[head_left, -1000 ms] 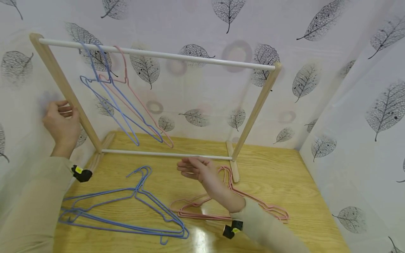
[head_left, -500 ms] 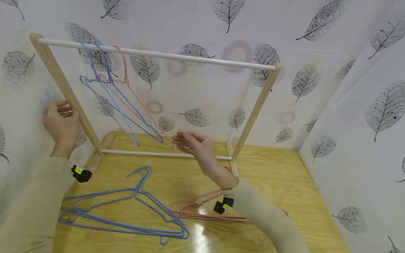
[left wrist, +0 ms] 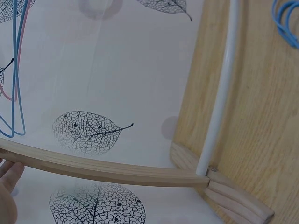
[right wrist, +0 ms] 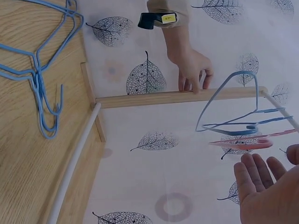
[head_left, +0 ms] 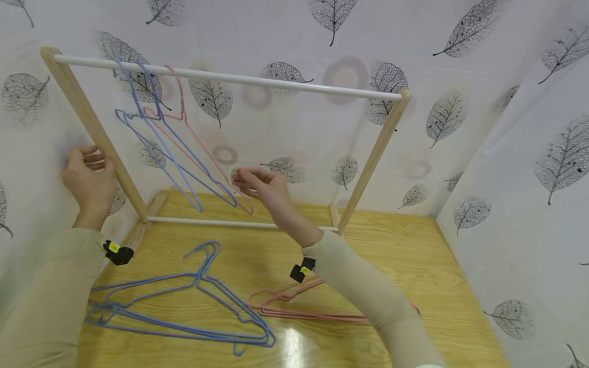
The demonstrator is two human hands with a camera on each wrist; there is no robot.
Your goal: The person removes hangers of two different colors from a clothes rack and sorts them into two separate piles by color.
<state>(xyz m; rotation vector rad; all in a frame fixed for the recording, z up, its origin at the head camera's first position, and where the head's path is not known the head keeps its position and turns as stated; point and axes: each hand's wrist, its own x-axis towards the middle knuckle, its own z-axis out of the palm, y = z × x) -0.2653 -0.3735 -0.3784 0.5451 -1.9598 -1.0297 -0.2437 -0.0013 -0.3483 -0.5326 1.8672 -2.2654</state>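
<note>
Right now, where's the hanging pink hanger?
Head view: pink hanger hangs from left half of white top bar, right of two blue hangers; right hand beside it.

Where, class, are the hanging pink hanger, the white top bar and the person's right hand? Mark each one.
Pink hanger (head_left: 182,105): head view, on the straight shank below its hook.
White top bar (head_left: 276,82): head view, near the middle of its length.
Right hand (head_left: 267,189): head view, on the middle of the hand.

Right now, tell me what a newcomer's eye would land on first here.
Probably the rack, its white top bar carrying two blue hangers and a pink hanger toward the left end. Below, loose blue hangers lie on the table, with loose pink hangers to their right. The left hand grips the left post.
</note>
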